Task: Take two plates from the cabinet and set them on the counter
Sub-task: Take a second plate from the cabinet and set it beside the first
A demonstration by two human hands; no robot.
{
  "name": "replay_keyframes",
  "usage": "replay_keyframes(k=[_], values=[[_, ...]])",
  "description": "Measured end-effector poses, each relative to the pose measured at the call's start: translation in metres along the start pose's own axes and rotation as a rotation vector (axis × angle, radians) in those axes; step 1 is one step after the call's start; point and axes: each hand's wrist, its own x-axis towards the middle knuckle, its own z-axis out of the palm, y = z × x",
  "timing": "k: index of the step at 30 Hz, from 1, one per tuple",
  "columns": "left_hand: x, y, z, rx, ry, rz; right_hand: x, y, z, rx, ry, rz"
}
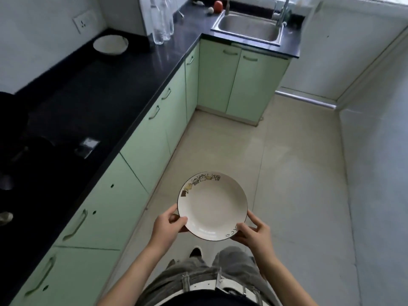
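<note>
I hold a white plate (213, 204) with a dark rim and small drawings along its edge, level over the floor in front of my body. My left hand (167, 228) grips its near left rim. On the near right rim sits my right hand (254, 234), thumb on top. A second white plate (110, 44) lies on the black counter (92, 91) at the far left, near the wall. The green cabinet doors (141, 149) below the counter are closed.
Two clear bottles (162, 23) stand on the counter's corner. A steel sink (249, 27) with a tap lies at the far end, a red fruit (218, 6) beside it. Dark cookware (13, 138) fills the counter's near left. Beige floor (287, 173) stretches ahead.
</note>
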Motion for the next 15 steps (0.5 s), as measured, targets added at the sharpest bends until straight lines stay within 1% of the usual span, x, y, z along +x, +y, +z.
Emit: replay_keyframes(k=[5, 8, 12, 15], values=[[0.108, 0.06, 0.022, -0.002, -0.068, 0.02, 0.084, -0.075, 0.014, 0.022, 0.041, -0.021], [0.176, 0.082, 0.039, -0.009, -0.055, 0.0, 0.151, -0.115, 0.021, 0.002, 0.036, -0.016], [0.265, 0.112, 0.056, -0.022, 0.027, -0.024, 0.251, -0.17, 0.037, -0.059, -0.009, -0.01], [0.323, 0.146, 0.053, -0.032, 0.146, -0.046, 0.319, -0.225, 0.065, -0.13, -0.088, 0.0]])
